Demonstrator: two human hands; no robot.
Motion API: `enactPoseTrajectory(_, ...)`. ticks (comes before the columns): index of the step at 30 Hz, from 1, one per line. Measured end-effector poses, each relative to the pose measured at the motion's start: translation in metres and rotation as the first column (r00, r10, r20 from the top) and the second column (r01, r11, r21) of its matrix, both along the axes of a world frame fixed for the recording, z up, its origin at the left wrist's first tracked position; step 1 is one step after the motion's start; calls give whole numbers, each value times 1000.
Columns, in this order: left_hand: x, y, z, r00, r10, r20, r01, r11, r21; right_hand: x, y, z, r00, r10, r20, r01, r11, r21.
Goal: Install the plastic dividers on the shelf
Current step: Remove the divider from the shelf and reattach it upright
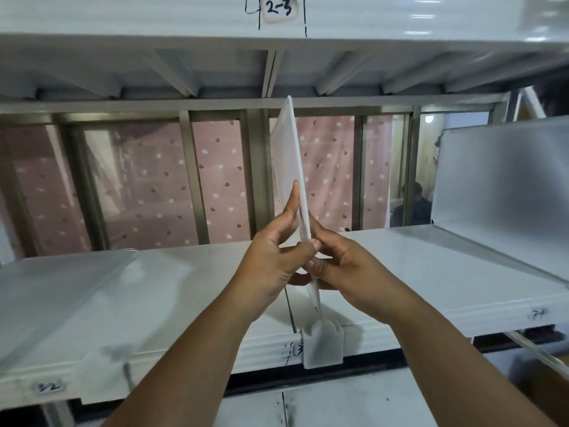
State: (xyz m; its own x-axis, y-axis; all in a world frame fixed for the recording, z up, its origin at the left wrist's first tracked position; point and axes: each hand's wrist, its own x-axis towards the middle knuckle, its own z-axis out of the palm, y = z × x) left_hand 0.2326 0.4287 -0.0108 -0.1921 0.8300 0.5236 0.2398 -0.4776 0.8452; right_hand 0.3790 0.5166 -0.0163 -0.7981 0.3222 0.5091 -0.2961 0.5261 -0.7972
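A translucent white plastic divider (288, 155) stands nearly upright on edge in the middle of the white shelf (184, 291), leaning slightly. My left hand (274, 254) and my right hand (341, 263) both pinch its near edge from either side. Its lower front corner meets a white plastic clip (323, 345) hooked over the shelf's front lip. The divider's top reaches close to the underside of the shelf above (215, 41).
Another frosted divider (505, 186) stands upright at the right end of the shelf. A flat sheet (61, 285) lies on the shelf's left part. Handwritten labels (278, 9) mark shelf edges. A lower shelf (354, 405) sits below. A pink dotted curtain (154, 186) hangs behind.
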Motion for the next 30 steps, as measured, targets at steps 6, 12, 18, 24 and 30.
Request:
enactPoseTrajectory(6, 0, 2, -3, 1000, 15, -7, -14, 1000, 24, 1, 2, -4, 1000, -7, -9, 7, 1000, -19)
enactPoseTrajectory(12, 2, 4, -2, 999, 41, -11, -41, 999, 18, 1, 3, -4, 1000, 1, -6, -1, 1000, -9)
enactPoseTrajectory(18, 5, 3, -1, 999, 38, -14, -38, 999, 22, 6, 3, -2, 1000, 4, -7, -4, 1000, -23)
enactPoseTrajectory(24, 6, 2, -3, 999, 29, -30, -28, 999, 34, 7, -1, -3, 1000, 11, -16, -12, 999, -34)
enactPoseTrajectory(30, 7, 4, 0, 997, 35, -64, -34, 999, 22, 9, 2, -6, 1000, 6, -28, -7, 998, -55)
